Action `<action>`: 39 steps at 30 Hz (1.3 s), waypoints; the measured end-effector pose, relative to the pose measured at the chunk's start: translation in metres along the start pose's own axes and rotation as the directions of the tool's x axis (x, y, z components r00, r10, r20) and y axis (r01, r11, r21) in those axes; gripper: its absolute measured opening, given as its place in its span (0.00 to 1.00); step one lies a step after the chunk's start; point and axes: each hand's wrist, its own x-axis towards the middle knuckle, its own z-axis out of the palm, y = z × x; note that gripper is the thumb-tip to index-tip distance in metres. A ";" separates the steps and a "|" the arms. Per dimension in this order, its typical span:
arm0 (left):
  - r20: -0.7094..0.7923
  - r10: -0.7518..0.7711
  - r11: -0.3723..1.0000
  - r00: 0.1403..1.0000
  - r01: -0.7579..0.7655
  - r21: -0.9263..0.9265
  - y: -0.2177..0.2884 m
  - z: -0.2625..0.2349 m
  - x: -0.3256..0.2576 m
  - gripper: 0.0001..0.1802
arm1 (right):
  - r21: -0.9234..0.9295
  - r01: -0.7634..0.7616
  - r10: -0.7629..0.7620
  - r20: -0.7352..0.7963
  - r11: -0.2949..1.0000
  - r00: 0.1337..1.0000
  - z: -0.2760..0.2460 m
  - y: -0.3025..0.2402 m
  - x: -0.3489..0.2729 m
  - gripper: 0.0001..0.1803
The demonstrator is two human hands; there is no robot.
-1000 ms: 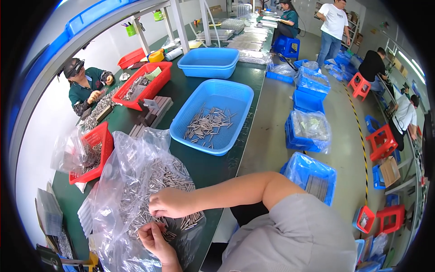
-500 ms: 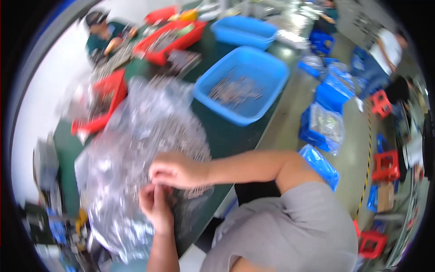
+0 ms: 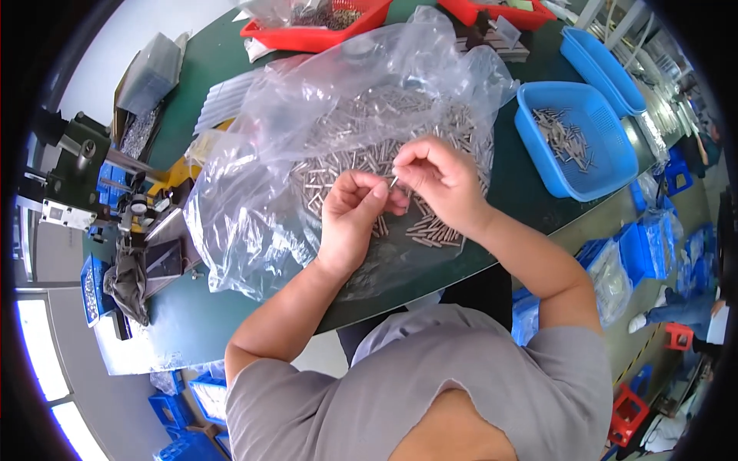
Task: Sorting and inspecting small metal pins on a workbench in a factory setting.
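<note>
Over a heap of small metal pins (image 3: 346, 160) on a clear plastic bag (image 3: 254, 165), my two hands are held close together. My right hand (image 3: 446, 183) pinches a thin metal pin (image 3: 394, 182) between thumb and fingertips. Just left of it, my left hand (image 3: 350, 219) is closed, its thumb pressed toward the curled fingers; what they hold is hidden. Below my right hand lies a small group of loose pins (image 3: 434, 230) on the bag's near part.
A blue basket (image 3: 538, 165) with pins stands right, another blue basket (image 3: 607, 73) behind it. Red trays (image 3: 323, 40) sit at the far edge. A bench machine (image 3: 81, 177) stands left on the green table (image 3: 400, 296). Blue crates and red stools (image 3: 629, 415) are on the floor.
The view has swung, so the bag and hands now appear farther right and the machine at left shows fully. My hands remain close together over the pins, fingertips slightly more apart.
</note>
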 end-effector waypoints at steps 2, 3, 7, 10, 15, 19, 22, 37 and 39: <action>-0.013 0.012 1.000 1.000 -0.011 0.026 0.002 -0.002 -0.003 0.03 | -0.096 0.049 -0.043 0.058 0.994 0.997 0.001 -0.003 0.000 0.04; -0.019 0.013 1.000 1.000 -0.013 0.026 0.002 -0.003 -0.004 0.03 | -0.101 0.045 -0.038 0.072 0.994 0.997 0.001 -0.006 0.001 0.04; 0.025 0.025 1.000 0.999 -0.025 0.006 -0.002 -0.004 -0.005 0.03 | -0.228 0.251 -0.219 0.156 0.941 0.963 0.001 -0.007 0.002 0.06; 0.015 -0.004 0.999 1.000 0.003 0.049 -0.002 -0.006 -0.008 0.03 | -0.160 0.072 -0.047 0.160 0.984 0.986 0.003 -0.009 -0.005 0.07; 0.017 0.027 0.999 0.999 -0.027 0.024 0.001 -0.002 -0.009 0.04 | -0.204 0.075 -0.037 0.183 0.976 0.982 -0.004 -0.010 -0.003 0.07; -0.034 0.012 0.997 0.999 -0.010 0.071 -0.001 -0.002 -0.007 0.02 | -0.218 0.080 -0.071 0.050 0.973 0.996 -0.009 -0.011 0.001 0.04; -0.107 0.089 0.971 0.990 -0.062 0.233 -0.003 -0.009 -0.002 0.03 | -0.410 0.033 -0.139 -0.233 0.911 0.962 -0.038 -0.023 0.013 0.02; -0.108 0.145 0.972 0.983 -0.121 0.199 -0.003 -0.009 -0.001 0.03 | -0.622 0.298 -0.114 0.318 0.724 0.941 -0.006 -0.005 0.006 0.13; -0.187 0.248 0.949 0.951 -0.200 0.242 -0.001 -0.006 0.002 0.03 | -0.692 0.374 -0.125 0.383 0.618 0.915 0.002 -0.002 0.005 0.16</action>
